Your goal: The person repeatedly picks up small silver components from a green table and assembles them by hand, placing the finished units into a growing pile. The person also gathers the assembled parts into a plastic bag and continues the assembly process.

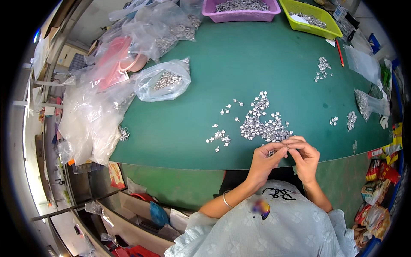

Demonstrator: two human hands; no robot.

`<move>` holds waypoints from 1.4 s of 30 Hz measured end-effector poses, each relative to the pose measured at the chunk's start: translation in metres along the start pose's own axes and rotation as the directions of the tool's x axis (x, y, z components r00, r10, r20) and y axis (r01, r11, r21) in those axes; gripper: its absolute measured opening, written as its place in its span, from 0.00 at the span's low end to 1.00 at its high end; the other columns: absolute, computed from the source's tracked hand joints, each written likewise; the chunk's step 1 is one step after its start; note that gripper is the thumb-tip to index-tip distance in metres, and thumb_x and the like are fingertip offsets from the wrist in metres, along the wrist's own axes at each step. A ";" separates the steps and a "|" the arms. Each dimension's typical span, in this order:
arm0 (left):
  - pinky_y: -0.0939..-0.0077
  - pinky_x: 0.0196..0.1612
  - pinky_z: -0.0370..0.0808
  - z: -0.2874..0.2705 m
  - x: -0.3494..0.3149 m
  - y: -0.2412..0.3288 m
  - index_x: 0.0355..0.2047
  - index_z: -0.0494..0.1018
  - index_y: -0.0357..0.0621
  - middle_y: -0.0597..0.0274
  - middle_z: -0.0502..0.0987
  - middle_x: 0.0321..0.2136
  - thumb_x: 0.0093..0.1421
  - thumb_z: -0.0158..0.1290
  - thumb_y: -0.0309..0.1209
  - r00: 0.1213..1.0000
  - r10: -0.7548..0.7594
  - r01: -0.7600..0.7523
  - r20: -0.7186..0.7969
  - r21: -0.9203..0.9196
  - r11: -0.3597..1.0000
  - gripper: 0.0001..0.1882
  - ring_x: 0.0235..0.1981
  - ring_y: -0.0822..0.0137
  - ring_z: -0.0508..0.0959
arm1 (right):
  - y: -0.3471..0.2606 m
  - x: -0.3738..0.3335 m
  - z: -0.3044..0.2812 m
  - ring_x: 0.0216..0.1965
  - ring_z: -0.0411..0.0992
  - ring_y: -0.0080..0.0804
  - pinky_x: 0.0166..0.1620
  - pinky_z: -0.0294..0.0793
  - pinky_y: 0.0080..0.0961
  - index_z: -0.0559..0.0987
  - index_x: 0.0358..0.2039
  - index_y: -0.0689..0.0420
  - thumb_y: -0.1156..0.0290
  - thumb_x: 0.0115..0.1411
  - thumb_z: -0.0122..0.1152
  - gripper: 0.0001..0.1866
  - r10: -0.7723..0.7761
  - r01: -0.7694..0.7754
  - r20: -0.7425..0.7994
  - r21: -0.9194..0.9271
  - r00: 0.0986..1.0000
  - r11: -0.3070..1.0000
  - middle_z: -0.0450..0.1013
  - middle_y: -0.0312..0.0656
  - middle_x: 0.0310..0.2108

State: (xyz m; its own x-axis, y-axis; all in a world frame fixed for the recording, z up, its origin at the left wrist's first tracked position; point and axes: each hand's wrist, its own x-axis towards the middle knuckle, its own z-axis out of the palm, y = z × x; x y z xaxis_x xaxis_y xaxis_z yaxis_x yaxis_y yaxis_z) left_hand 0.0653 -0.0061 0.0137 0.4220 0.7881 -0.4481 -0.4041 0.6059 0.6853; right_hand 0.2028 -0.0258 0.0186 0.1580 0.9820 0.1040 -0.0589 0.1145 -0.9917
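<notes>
At the table's near edge my left hand (266,163) and my right hand (306,159) meet, thumbs and fingertips pinched together. A tiny piece between the fingertips is mostly hidden and too small to make out. Small silver metal pieces (272,152) show in the curled fingers of my left hand. Just beyond my hands spreads a heap of small shiny metal parts (266,127), each with a rounded head and a short stem. A smaller scatter of the same parts (219,137) lies left of the heap.
On the green table (205,77) stand a purple tray (239,17) and a yellow-green tray (308,29), both holding metal parts. Plastic bags (98,111) crowd the left side, near an open bag of parts (165,83). Small piles (323,68) and a red pencil (339,53) lie right.
</notes>
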 end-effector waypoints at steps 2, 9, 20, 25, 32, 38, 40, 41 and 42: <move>0.89 0.19 0.53 0.004 -0.005 0.006 0.34 0.74 0.38 0.69 0.72 0.23 0.56 0.55 0.28 0.998 0.052 -0.051 -0.020 0.032 0.998 0.07 0.17 0.86 0.59 | -0.007 0.003 0.000 0.39 0.69 0.33 0.43 0.69 0.26 0.77 0.28 0.67 0.88 0.49 0.55 0.06 -0.033 0.033 0.016 -0.023 0.999 0.999 0.74 0.46 0.33; 0.91 0.19 0.55 0.015 -0.017 0.017 0.32 0.75 0.37 0.70 0.71 0.21 0.55 0.55 0.24 0.983 0.181 -0.175 -0.022 0.165 0.971 0.05 0.19 0.86 0.62 | -0.028 0.002 -0.002 0.34 0.69 0.32 0.39 0.67 0.24 0.77 0.28 0.67 0.87 0.46 0.60 0.07 -0.081 0.079 -0.014 -0.101 0.997 0.992 0.74 0.43 0.28; 0.89 0.27 0.63 0.017 -0.028 0.017 0.35 0.75 0.35 0.71 0.72 0.24 0.53 0.54 0.19 0.943 0.333 -0.330 0.015 0.179 0.927 0.08 0.25 0.83 0.67 | -0.042 -0.008 -0.003 0.35 0.69 0.31 0.41 0.67 0.25 0.78 0.28 0.65 0.86 0.47 0.60 0.06 -0.046 0.048 0.025 -0.090 0.999 0.995 0.74 0.42 0.29; 0.89 0.26 0.62 0.020 -0.032 0.020 0.35 0.76 0.35 0.70 0.71 0.23 0.53 0.54 0.18 0.935 0.353 -0.350 0.036 0.255 0.902 0.09 0.24 0.82 0.66 | -0.044 -0.010 -0.003 0.35 0.69 0.31 0.40 0.68 0.24 0.78 0.28 0.65 0.86 0.47 0.60 0.06 -0.047 0.049 0.017 -0.074 0.999 0.996 0.74 0.42 0.28; 0.88 0.27 0.67 0.018 -0.033 0.023 0.33 0.76 0.34 0.63 0.76 0.26 0.52 0.53 0.17 0.919 0.387 -0.389 0.075 0.327 0.861 0.07 0.25 0.79 0.72 | -0.047 -0.012 -0.005 0.35 0.69 0.31 0.38 0.68 0.24 0.78 0.29 0.65 0.85 0.46 0.61 0.07 -0.084 0.089 0.044 -0.131 0.996 0.987 0.74 0.42 0.28; 0.88 0.26 0.66 0.018 -0.035 0.023 0.32 0.76 0.33 0.63 0.75 0.25 0.52 0.53 0.17 0.913 0.400 -0.404 0.081 0.315 0.859 0.07 0.25 0.78 0.72 | -0.050 -0.012 -0.005 0.35 0.69 0.32 0.39 0.68 0.24 0.78 0.30 0.65 0.85 0.46 0.61 0.08 -0.101 0.107 0.060 -0.108 0.993 0.988 0.74 0.42 0.29; 0.87 0.26 0.66 0.019 -0.036 0.023 0.32 0.76 0.33 0.62 0.75 0.25 0.52 0.53 0.17 0.899 0.427 -0.432 0.091 0.333 0.838 0.07 0.24 0.78 0.71 | -0.050 -0.013 -0.005 0.35 0.69 0.32 0.39 0.68 0.24 0.78 0.30 0.65 0.85 0.46 0.61 0.08 -0.106 0.113 0.066 -0.105 0.992 0.988 0.74 0.43 0.29; 0.87 0.26 0.65 0.020 -0.037 0.024 0.32 0.76 0.33 0.62 0.75 0.25 0.52 0.53 0.16 0.893 0.441 -0.445 0.095 0.345 0.827 0.07 0.24 0.78 0.71 | -0.050 -0.013 -0.005 0.35 0.69 0.32 0.39 0.68 0.24 0.78 0.29 0.65 0.85 0.46 0.61 0.08 -0.105 0.112 0.068 -0.104 0.992 0.988 0.74 0.43 0.29; 0.87 0.26 0.65 0.020 -0.037 0.024 0.32 0.76 0.33 0.62 0.75 0.25 0.52 0.53 0.16 0.886 0.453 -0.457 0.099 0.356 0.815 0.07 0.24 0.78 0.71 | -0.050 -0.013 -0.005 0.35 0.69 0.32 0.39 0.68 0.25 0.78 0.29 0.65 0.85 0.46 0.61 0.08 -0.104 0.110 0.069 -0.102 0.992 0.989 0.74 0.43 0.29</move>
State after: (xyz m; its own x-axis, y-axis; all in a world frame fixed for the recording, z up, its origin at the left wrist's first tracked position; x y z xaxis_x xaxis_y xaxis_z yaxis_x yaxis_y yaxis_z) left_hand 0.0558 -0.0226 0.0581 0.2706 0.9622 -0.0296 -0.2334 0.0954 0.9677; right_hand 0.2087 -0.0449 0.0663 0.0947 0.9729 0.2111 0.0594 0.2061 -0.9767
